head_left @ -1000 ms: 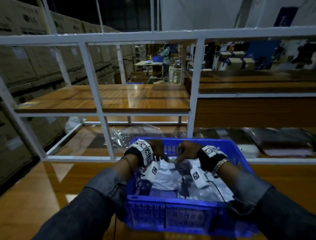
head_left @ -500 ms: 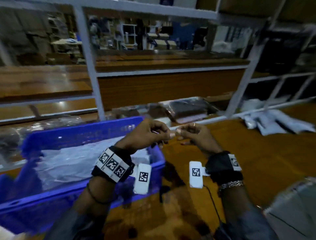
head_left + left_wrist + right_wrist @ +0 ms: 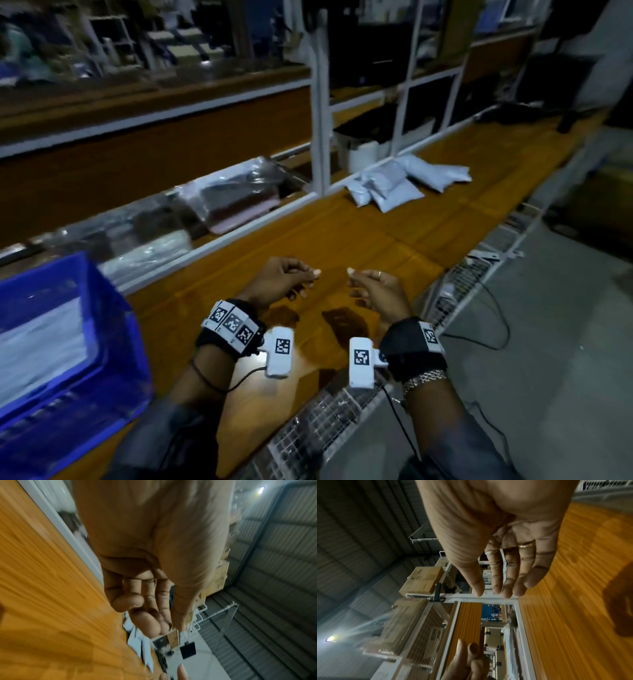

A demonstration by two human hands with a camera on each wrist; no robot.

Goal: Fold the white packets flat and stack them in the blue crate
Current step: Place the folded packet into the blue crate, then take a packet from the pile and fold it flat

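The blue crate (image 3: 113,346) stands at the left of the wooden table, with flat white packets (image 3: 37,346) lying inside it. A loose pile of puffy white packets (image 3: 404,181) lies far off at the table's back right; the left wrist view shows it as blurred white packets (image 3: 137,641). My left hand (image 3: 301,281) and right hand (image 3: 359,284) hover side by side over bare table, a small gap between their fingertips. Both hold nothing. The left fingers (image 3: 137,601) are loosely curled, and the right fingers (image 3: 513,574) hang nearly straight.
A white metal frame with an upright post (image 3: 320,113) runs along the table's back edge. Behind it lie clear-wrapped goods (image 3: 233,198) and a white container (image 3: 363,156). Wire mesh (image 3: 342,411) lines the table's near edge, with cables (image 3: 493,308) on the grey floor.
My view has swung right, away from the crate. Both hands left the crate and moved right over the table. Their fingertips, touching half a second ago, have come apart.
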